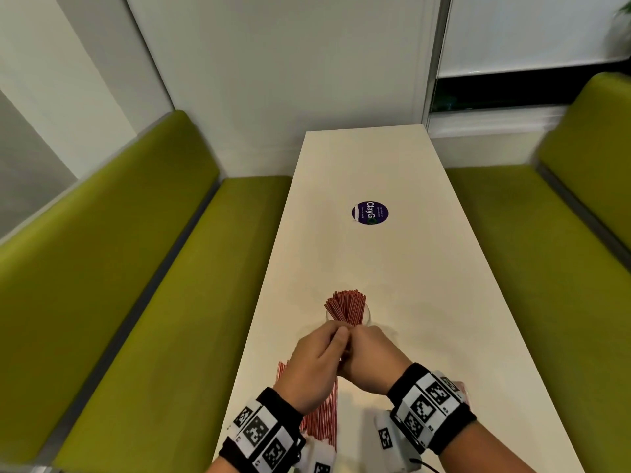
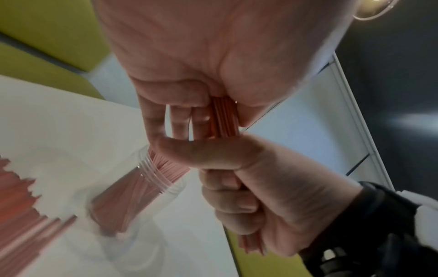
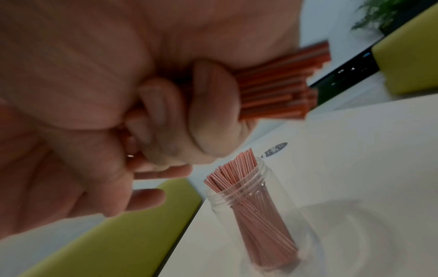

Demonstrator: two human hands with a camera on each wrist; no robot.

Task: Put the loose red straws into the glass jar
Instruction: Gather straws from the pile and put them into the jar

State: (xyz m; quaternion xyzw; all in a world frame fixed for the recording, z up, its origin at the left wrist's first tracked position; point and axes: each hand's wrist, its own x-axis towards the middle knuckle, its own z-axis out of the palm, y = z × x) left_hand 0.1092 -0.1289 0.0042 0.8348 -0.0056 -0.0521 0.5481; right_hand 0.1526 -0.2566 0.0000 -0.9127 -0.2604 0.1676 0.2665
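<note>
A clear glass jar (image 1: pixel 365 319) stands on the white table (image 1: pixel 392 268) with several red straws (image 1: pixel 346 305) fanned out of its mouth. Just on the near side of it my two hands meet. My left hand (image 1: pixel 317 360) and right hand (image 1: pixel 370 356) both curl round one bundle of red straws (image 3: pixel 272 84), which also shows in the left wrist view as a bundle (image 2: pixel 224 116) between the fingers. The bundle is held above the table, beside the jar (image 3: pixel 255 215) and apart from it. A pile of loose straws (image 1: pixel 322 418) lies under my left wrist.
Green padded benches (image 1: pixel 170 302) run along both long sides of the narrow table. A round purple sticker (image 1: pixel 370 213) lies flat further up the table. The table's left edge is close to the jar and the loose pile.
</note>
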